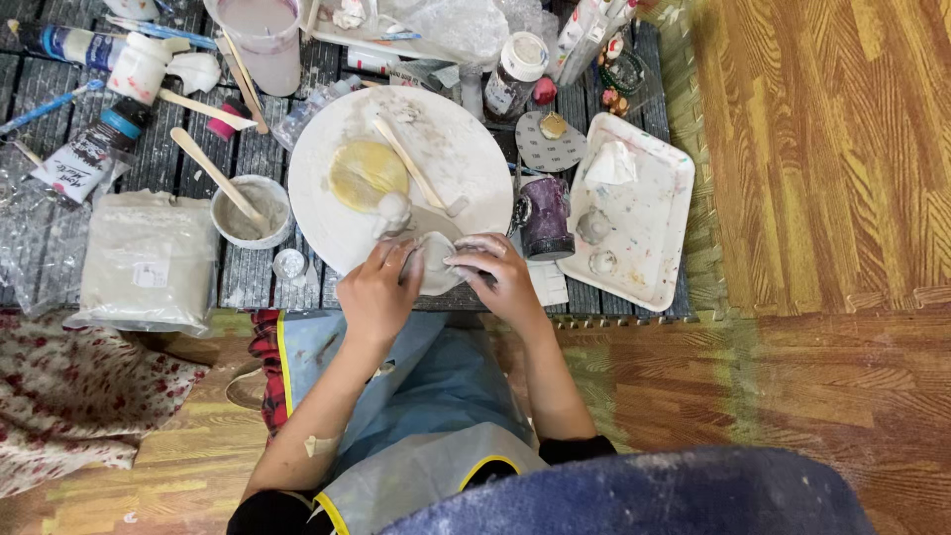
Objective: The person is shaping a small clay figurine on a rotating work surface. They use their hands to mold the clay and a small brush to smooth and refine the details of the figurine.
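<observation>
Both hands pinch one pale clay lump [436, 260] between them: left hand [378, 292] grips its left side, right hand [500, 277] its right, just below the round white board [466, 149] on the worktop [178, 163].

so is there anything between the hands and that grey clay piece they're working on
Nothing visible. Both the left hand and the right hand already touch the grey clay piece, held between them at the near edge of the round white board.
</observation>
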